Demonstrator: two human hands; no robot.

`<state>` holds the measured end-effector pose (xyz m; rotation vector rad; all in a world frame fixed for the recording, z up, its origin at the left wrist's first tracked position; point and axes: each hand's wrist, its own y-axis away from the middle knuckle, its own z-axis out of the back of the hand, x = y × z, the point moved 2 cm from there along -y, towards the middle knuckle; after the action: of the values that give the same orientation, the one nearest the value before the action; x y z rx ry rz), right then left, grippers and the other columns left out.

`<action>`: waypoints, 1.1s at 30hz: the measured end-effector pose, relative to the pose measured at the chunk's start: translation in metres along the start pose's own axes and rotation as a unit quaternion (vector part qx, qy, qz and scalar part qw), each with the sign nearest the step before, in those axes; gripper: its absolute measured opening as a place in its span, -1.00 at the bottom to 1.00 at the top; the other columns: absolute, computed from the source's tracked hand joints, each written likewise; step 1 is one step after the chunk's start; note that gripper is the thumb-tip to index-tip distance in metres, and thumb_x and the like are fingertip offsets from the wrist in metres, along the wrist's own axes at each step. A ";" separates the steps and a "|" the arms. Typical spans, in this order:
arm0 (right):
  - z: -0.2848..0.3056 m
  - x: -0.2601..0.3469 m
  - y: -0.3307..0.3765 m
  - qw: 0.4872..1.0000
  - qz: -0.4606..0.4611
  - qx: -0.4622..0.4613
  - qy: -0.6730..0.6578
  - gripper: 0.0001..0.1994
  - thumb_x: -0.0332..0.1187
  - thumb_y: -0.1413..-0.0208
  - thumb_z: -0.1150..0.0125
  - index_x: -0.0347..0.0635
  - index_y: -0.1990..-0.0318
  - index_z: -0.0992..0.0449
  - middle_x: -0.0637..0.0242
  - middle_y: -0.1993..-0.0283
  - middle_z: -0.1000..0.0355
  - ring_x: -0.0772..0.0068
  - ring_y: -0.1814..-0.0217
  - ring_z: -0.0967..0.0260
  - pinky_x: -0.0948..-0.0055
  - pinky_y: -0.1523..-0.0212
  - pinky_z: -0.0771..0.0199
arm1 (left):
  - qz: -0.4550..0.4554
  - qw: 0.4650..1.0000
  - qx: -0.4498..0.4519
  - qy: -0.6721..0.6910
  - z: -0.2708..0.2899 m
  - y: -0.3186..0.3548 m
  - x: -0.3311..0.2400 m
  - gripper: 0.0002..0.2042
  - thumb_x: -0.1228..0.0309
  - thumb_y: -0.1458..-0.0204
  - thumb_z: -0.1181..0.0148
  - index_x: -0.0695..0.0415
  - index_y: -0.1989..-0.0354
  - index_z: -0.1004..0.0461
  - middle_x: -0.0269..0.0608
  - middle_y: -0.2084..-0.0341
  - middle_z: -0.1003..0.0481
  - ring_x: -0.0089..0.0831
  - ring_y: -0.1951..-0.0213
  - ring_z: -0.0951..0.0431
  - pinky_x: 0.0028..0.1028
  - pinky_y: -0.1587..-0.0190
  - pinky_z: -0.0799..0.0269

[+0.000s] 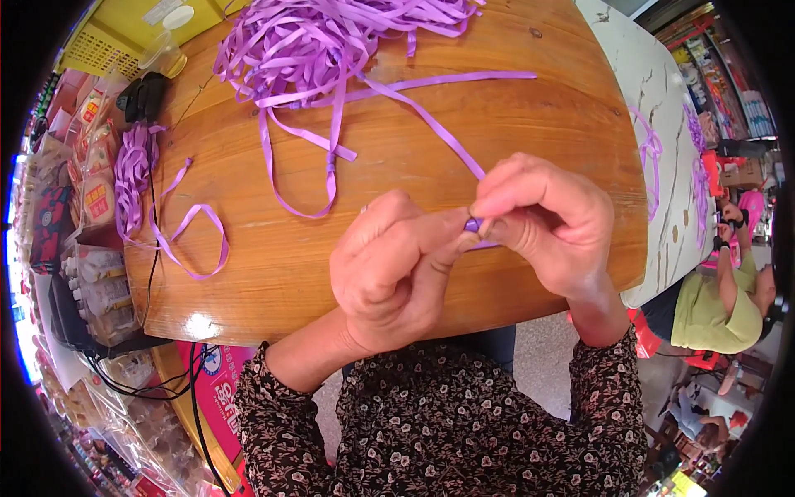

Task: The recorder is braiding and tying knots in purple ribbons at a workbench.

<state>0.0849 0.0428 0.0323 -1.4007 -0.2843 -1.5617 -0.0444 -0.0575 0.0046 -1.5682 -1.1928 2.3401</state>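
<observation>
At nine o'clock, off the table's left edge, packets (98, 203) of goods in clear wrap are stacked, and just beside them on the wood lies a bunch (132, 176) of folded purple ribbon, one loose loop (199, 240) of it trailing toward seven o'clock. Above that, near eleven o'clock, a black device (142, 97) sits at the table corner with a clear cup (164, 55) and a yellow crate (137, 29) beyond it. The wooden table (397, 157) fills the middle, and at twelve o'clock a big tangle (331, 41) of purple ribbon is heaped on it, several tails hanging down toward the centre. One long strand (431, 120) runs from that heap down to the hands. The left hand (393, 269), just below centre, is curled, thumb and forefinger pinched on a small fold of ribbon (473, 224) at their tips. The right hand (546, 224), touching it at about four o'clock from centre, pinches the same fold from the other side, its remaining fingers bent inward. Both forearms wear dark flowered sleeves (431, 431) at six o'clock. At three o'clock stands a white marbled table (662, 99) with more ribbon on it, and below it, near four o'clock, another person in a green top (712, 311) sits.
</observation>
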 end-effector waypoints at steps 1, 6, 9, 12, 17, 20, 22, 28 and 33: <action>-0.001 -0.002 0.001 0.999 -0.026 -0.017 -0.044 -0.87 -0.59 0.09 -0.27 -0.28 0.33 -0.54 0.22 0.35 -0.46 0.42 0.37 -0.42 0.58 0.40 -0.40 | -0.008 1.000 -0.004 0.004 0.000 -0.001 -0.001 -0.88 0.67 0.17 -0.27 0.23 0.42 -0.53 -0.33 0.67 -0.33 -0.56 0.65 -0.24 -0.57 0.63 -0.10; 0.003 -0.004 -0.002 0.999 0.027 -0.016 0.030 -0.79 -0.58 0.09 -0.28 -0.26 0.23 -0.55 0.23 0.33 -0.47 0.45 0.32 -0.43 0.58 0.35 -0.41 | 0.112 0.989 -0.023 0.093 -0.003 0.001 0.010 -0.91 0.65 0.12 -0.26 0.20 0.43 -0.54 -0.40 0.63 -0.35 -0.66 0.60 -0.22 -0.63 0.58 -0.07; 0.007 -0.002 -0.002 0.993 0.079 -0.012 0.089 -0.75 -0.55 0.12 -0.30 -0.32 0.21 -0.54 0.19 0.33 -0.46 0.45 0.36 -0.42 0.58 0.39 -0.39 | 0.125 0.986 -0.025 0.104 -0.003 0.001 0.008 -0.90 0.65 0.12 -0.26 0.21 0.42 -0.54 -0.41 0.64 -0.34 -0.67 0.60 -0.19 -0.63 0.58 -0.06; 0.007 0.002 -0.002 0.989 0.095 -0.021 0.112 -0.74 -0.54 0.15 -0.32 -0.39 0.23 -0.53 0.15 0.33 -0.45 0.44 0.41 -0.40 0.58 0.44 -0.36 | 0.129 0.986 -0.017 0.109 -0.002 0.000 0.008 -0.90 0.64 0.12 -0.27 0.22 0.39 -0.55 -0.42 0.63 -0.34 -0.68 0.60 -0.18 -0.64 0.57 -0.05; 0.005 0.000 -0.001 0.989 0.092 -0.032 0.113 -0.76 -0.58 0.15 -0.31 -0.39 0.25 -0.53 0.14 0.33 -0.45 0.41 0.44 -0.40 0.56 0.46 -0.37 | 0.146 0.982 -0.009 0.117 -0.001 0.000 0.009 -0.87 0.63 0.12 -0.28 0.23 0.36 -0.56 -0.42 0.64 -0.33 -0.67 0.59 -0.19 -0.64 0.56 -0.06; 0.008 0.000 -0.001 0.978 0.140 -0.019 0.151 -0.77 -0.60 0.14 -0.29 -0.39 0.25 -0.53 0.14 0.34 -0.45 0.39 0.44 -0.40 0.53 0.49 -0.37 | 0.164 0.978 0.009 0.131 -0.001 -0.001 0.006 -0.87 0.63 0.13 -0.29 0.23 0.36 -0.56 -0.42 0.64 -0.32 -0.67 0.59 -0.19 -0.64 0.56 -0.06; 0.009 0.002 -0.001 0.974 0.148 -0.018 0.169 -0.77 -0.60 0.16 -0.30 -0.38 0.25 -0.53 0.15 0.34 -0.45 0.36 0.44 -0.41 0.52 0.50 -0.37 | 0.162 0.979 0.017 0.123 0.000 -0.002 0.005 -0.87 0.63 0.13 -0.29 0.23 0.36 -0.56 -0.42 0.64 -0.33 -0.67 0.58 -0.20 -0.64 0.55 -0.06; 0.012 0.000 0.001 0.952 0.209 -0.003 0.225 -0.76 -0.58 0.18 -0.31 -0.36 0.26 -0.54 0.20 0.39 -0.42 0.40 0.49 -0.35 0.55 0.55 -0.31 | 0.104 0.992 0.029 0.063 0.002 -0.003 0.003 -0.84 0.64 0.17 -0.31 0.23 0.35 -0.56 -0.37 0.66 -0.34 -0.63 0.61 -0.25 -0.61 0.58 -0.11; 0.008 0.002 0.003 0.954 0.203 -0.013 0.219 -0.80 -0.55 0.18 -0.31 -0.35 0.32 -0.53 0.23 0.42 -0.40 0.40 0.52 -0.29 0.53 0.57 -0.25 | 0.013 1.000 0.025 -0.012 0.000 -0.001 0.001 -0.79 0.65 0.24 -0.33 0.22 0.35 -0.55 -0.31 0.68 -0.33 -0.54 0.67 -0.26 -0.54 0.64 -0.12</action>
<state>0.0921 0.0460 0.0352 -1.0134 0.2791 -1.4783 -0.0451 -0.0561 0.0039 -1.5533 -1.1162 2.3920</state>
